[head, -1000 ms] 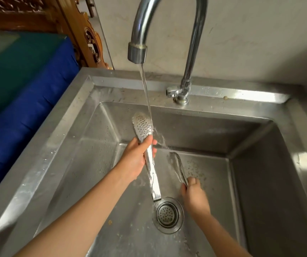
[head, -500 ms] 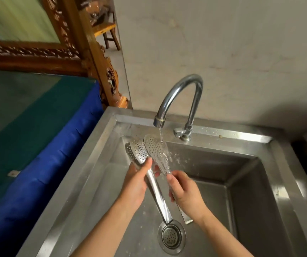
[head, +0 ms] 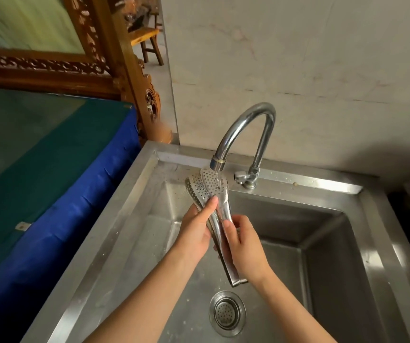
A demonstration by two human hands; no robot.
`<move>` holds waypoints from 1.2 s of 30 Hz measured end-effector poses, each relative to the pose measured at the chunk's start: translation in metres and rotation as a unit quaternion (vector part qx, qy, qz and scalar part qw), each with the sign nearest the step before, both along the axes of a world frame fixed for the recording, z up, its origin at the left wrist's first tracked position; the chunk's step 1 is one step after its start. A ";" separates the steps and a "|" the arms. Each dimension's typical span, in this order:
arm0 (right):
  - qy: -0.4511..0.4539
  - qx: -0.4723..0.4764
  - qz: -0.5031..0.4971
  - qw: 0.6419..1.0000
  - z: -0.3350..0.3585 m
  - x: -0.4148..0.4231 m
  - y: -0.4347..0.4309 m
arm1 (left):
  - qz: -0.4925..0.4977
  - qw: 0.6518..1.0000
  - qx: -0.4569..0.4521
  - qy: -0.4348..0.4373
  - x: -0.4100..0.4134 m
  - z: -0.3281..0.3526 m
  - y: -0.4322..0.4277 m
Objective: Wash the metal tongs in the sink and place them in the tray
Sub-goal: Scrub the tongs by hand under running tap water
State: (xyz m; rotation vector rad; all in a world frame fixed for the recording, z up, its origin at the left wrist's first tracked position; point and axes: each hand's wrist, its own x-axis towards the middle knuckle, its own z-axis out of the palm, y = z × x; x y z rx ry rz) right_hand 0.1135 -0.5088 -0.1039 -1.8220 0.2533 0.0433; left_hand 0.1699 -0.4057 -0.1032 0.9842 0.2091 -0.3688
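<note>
**Tongs rinsed under a running tap**

Nearest the camera, a round perforated drain (head: 227, 313) sits in the floor of a stainless steel sink (head: 362, 256). Above it, two bare forearms reach in over the basin. The left hand (head: 195, 233) is curled around the metal tongs (head: 214, 206) from the left side, thumb laid up along one arm of the tool. The right hand (head: 244, 246) is closed on the shaft from the right, just beside the left, fingers wrapped over the lower half. The hinged end of the tongs points down toward the drain; the two perforated spoon-shaped heads tilt up and away, lying close together. A thin stream of water from the curved chrome faucet (head: 246, 134) falls onto the upper head. Left of the sink lies a blue and green covered surface (head: 50, 169). Behind it stands a carved wooden frame (head: 115, 58), and a pale wall (head: 298, 70) rises behind the faucet.
</note>
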 end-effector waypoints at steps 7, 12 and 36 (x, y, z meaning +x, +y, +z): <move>0.039 0.081 0.031 0.995 -0.002 -0.008 -0.010 | -0.043 0.999 -0.008 0.026 -0.001 -0.008 -0.016; 0.067 0.081 0.045 0.993 -0.007 -0.009 -0.012 | -0.066 0.997 0.006 0.044 -0.003 -0.016 -0.017; 0.127 0.043 -0.008 0.991 0.000 -0.016 -0.023 | -0.087 0.988 -0.096 0.080 0.013 -0.031 -0.028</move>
